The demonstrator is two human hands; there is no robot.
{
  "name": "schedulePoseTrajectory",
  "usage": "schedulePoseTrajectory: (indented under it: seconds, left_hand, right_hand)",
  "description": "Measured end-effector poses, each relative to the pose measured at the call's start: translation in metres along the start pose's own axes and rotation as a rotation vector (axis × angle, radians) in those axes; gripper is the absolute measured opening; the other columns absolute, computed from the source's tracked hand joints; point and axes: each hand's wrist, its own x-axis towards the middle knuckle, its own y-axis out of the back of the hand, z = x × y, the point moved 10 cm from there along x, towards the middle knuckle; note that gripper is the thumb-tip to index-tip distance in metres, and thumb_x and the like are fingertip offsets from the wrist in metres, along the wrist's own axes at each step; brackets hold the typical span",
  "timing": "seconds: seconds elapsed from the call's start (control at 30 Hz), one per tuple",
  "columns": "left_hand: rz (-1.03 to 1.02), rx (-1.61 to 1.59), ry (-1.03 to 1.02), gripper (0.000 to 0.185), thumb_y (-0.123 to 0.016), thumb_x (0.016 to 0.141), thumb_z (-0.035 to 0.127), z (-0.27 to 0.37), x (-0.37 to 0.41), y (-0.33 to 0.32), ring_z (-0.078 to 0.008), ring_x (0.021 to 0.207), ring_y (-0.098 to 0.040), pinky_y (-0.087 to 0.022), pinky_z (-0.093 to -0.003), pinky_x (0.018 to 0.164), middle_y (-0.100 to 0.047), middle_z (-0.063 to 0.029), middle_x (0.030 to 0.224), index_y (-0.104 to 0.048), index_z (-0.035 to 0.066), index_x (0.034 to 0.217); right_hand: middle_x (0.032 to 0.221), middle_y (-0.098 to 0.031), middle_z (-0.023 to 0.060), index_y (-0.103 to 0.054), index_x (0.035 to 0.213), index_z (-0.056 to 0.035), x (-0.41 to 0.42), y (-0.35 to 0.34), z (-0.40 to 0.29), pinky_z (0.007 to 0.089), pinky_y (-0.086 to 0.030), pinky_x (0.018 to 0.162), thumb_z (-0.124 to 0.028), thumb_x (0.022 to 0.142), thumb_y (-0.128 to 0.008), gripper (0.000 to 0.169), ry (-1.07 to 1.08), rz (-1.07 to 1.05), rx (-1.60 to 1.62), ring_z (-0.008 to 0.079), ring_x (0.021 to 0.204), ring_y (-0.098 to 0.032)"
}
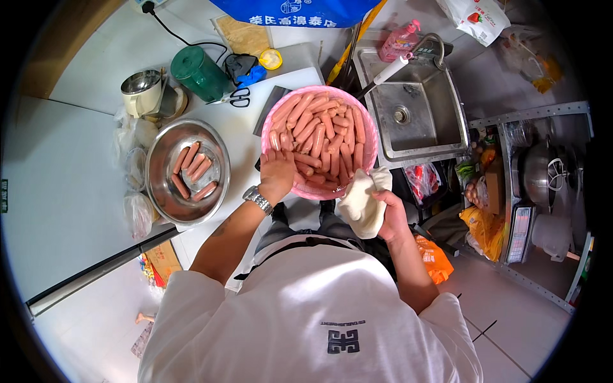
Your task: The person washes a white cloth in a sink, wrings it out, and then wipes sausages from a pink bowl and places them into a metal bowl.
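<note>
A pink plastic basket [372, 139] full of sausages [318, 136] stands before me, near the counter's edge. My left hand [278, 174], with a metal watch on the wrist, rests at the basket's near left rim, its fingers reaching onto the sausages; whether it grips one I cannot tell. My right hand [393, 215] holds a cream cloth [361, 203] by the basket's near right rim. Left of the basket, a round stainless steel bowl [158, 191] holds several sausages [196, 165], lying loose on its bottom.
A steel sink [421, 153] with a pink pump bottle [399, 40] is at the right. Scissors [239, 97], a green container [201, 72] and a cream-coloured pot [142, 98] stand behind the bowl. Plastic bags [139, 215] lie left of it. A metal shelf [531, 115] stands far right.
</note>
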Motion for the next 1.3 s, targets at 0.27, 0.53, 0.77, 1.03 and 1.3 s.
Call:
schedulePoseTrajectory:
  seconds: [0.27, 0.53, 0.77, 1.03, 1.3]
  left_hand:
    - [-0.154, -0.333, -0.11, 0.029, -0.06, 0.086, 0.002, -0.003, 0.001, -0.015, -0.0384, 0.117, -0.061, -0.048, -0.0465, 0.099, -0.061, -0.0214, 0.124, -0.065, 0.004, 0.115]
    - [-0.16, -0.909, -0.087, 0.01, -0.072, 0.085, 0.007, -0.012, -0.009, 0.076, -0.0262, 0.087, -0.071, -0.055, -0.0374, 0.078, -0.072, -0.0164, 0.095, -0.071, 0.001, 0.093]
    - [-0.213, -1.446, -0.081, 0.029, -0.074, 0.092, 0.007, 0.007, -0.031, 0.167, -0.0115, 0.09, -0.067, -0.056, -0.0281, 0.081, -0.073, -0.0051, 0.1, -0.066, 0.001, 0.119]
    - [0.02, -1.693, 0.131, 0.032, -0.067, 0.1, 0.009, 0.006, -0.041, 0.161, -0.0136, 0.104, -0.066, -0.054, -0.0296, 0.093, -0.071, -0.006, 0.115, -0.064, 0.0, 0.13]
    - [0.335, -1.276, -0.337, 0.051, -0.071, 0.094, 0.02, 0.019, -0.076, 0.217, -0.0325, 0.147, -0.038, -0.033, -0.0446, 0.119, -0.041, -0.0169, 0.157, -0.057, 0.001, 0.14]
  right_hand:
    - [0.126, -0.065, 0.0172, -0.049, 0.139, 0.0013, 0.014, -0.003, -0.003, 0.0441, -0.052, 0.102, -0.012, 0.089, -0.056, 0.053, -0.003, -0.004, -0.076, 0.0322, 0.114, -0.067]
    - [0.124, -0.065, 0.0157, -0.051, 0.138, 0.0004, 0.024, 0.006, -0.003, 0.0434, -0.054, 0.099, -0.017, 0.09, -0.054, 0.051, 0.023, 0.06, -0.168, 0.0313, 0.111, -0.067]
    - [0.125, -0.064, 0.0126, -0.05, 0.14, -0.0017, 0.034, -0.078, 0.022, 0.0416, -0.051, 0.101, -0.027, 0.096, -0.058, 0.051, -0.099, -0.182, -0.174, 0.0267, 0.114, -0.065]
    - [0.106, -0.064, 0.0034, -0.056, 0.133, -0.007, 0.03, -0.149, 0.027, 0.032, -0.056, 0.076, -0.03, 0.103, -0.065, 0.039, -0.071, -0.306, -0.364, 0.0147, 0.091, -0.065]
    - [0.105, -0.069, 0.0105, -0.06, 0.123, -0.0057, 0.077, -0.144, 0.029, 0.0385, -0.06, 0.077, -0.041, 0.107, -0.055, 0.039, -0.081, -0.189, 0.065, 0.0243, 0.091, -0.07]
